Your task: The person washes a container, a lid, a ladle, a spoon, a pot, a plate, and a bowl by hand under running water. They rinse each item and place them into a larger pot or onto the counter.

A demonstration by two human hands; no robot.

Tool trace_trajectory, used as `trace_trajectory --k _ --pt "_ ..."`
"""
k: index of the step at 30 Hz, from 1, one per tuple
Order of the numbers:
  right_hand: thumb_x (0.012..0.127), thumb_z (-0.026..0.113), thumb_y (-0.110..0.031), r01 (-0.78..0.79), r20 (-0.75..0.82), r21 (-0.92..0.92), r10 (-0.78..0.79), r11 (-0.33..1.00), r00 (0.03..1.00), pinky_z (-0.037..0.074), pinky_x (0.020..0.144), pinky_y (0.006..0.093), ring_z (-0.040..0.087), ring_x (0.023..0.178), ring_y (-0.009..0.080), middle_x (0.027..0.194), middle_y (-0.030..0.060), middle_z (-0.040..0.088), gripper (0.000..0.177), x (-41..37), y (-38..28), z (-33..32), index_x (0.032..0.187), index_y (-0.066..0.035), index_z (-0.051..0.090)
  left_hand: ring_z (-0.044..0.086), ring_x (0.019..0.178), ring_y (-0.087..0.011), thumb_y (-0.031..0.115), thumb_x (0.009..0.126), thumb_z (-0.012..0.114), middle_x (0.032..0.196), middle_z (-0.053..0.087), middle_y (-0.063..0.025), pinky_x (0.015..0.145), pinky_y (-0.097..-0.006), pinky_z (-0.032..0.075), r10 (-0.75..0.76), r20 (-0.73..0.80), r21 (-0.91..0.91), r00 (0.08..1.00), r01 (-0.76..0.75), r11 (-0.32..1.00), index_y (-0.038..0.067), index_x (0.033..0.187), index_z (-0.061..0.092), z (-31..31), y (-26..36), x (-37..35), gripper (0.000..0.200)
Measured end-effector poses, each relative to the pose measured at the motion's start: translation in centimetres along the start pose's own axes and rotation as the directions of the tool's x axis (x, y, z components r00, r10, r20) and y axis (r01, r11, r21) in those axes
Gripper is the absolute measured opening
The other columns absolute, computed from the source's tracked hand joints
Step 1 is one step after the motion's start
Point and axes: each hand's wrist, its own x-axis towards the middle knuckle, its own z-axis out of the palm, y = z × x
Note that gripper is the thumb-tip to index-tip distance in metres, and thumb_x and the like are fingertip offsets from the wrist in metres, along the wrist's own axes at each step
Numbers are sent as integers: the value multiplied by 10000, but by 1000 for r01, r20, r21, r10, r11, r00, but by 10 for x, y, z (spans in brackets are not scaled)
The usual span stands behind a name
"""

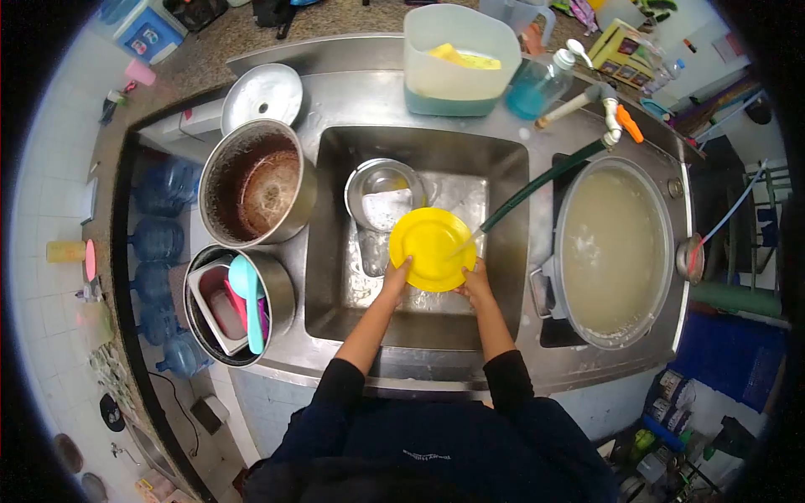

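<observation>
A round yellow plate [432, 243] is held over the sink basin [335, 310]. My left hand [395, 281] grips its lower left rim, thumb on top. On the lower right rim, my right hand [475, 283] has hold of it too, fingers partly hidden beneath. Water from a green hose [545, 184] runs onto the plate's face. Just behind the plate, a metal pot [356, 186] stands in the basin with a whitish item inside that I cannot make out.
Left of the sink sit a stained pot [220, 189] and a pot [283, 293] of utensils, near a lid [281, 84]. A tub of cloudy water [616, 251] stands right. Behind are a plastic container [461, 59], a blue-liquid bottle [537, 88] and a faucet [610, 113].
</observation>
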Motion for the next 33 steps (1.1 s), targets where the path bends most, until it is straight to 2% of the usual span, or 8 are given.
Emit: trace_trajectory --k 3,6,9,13,18,22,25,33 --pt "867 495 -208 469 47 -508 -521 722 852 505 539 315 593 740 254 992 119 553 425 84 60 -22 1246 -121 322 534 989 -216 155 883 453 1116 509 -90 744 -352 496 10 -43 8 999 -9 1000 107 1238 352 17 -4 15 372" --pt "875 483 -264 505 294 -28 -476 863 829 488 670 343 579 808 255 1029 89 542 429 46 -7 -11 1254 -134 327 551 958 -262 137 891 425 1108 518 -123 757 -352 484 220 -53 289 974 -196 937 107 1266 335 27 -15 25 387" --pt "893 447 -273 -141 403 448 -58 883 913 453 764 365 557 894 246 1086 75 518 409 -12 -53 9 1250 -108 332 466 1022 -370 43 826 437 1149 453 -210 887 -375 379 423 221 807 879 -408 426 72 1333 236 65 8 -8 546" --pt "919 381 -207 46 266 458 -186 888 946 454 798 366 529 967 258 1125 112 496 340 -13 -39 11 1218 -49 349 370 1126 -410 154 835 466 1261 347 -236 950 -440 315 446 496 864 745 -472 -172 46 1321 252 76 -16 -15 541" --pt "928 358 -183 170 31 667 -256 725 966 455 797 346 536 964 237 1106 105 515 299 6 -13 -11 1189 -43 394 301 1184 -430 333 823 517 1299 289 -281 999 -447 243 389 593 715 705 -683 148 -94 1258 270 64 -16 -18 658" --pt "927 364 -227 91 11 713 -141 695 990 446 812 356 530 987 227 1113 104 527 324 22 -1 -26 1177 -31 428 389 1146 -357 402 850 473 1258 378 -242 971 -385 303 506 -373 830 778 37 556 -87 1243 305 35 -24 24 650" --pt "910 392 -272 121 -62 375 -106 919 992 434 817 363 527 987 236 1093 117 539 356 32 -3 -32 1163 -28 450 458 1102 -247 348 908 380 1251 435 -94 907 -378 390 -108 121 -261 987 137 956 48 1257 354 20 3 16 461" --pt "859 410 -364 459 -173 -615 -677 642 715 242 972 442 343 1155 365 1244 220 391 495 50 -13 21 1233 -40 398 507 1013 -214 283 917 389 1153 496 -88 886 -355 400 38 65 -296 997 -17 955 59 1204 384 75 14 -2 364"
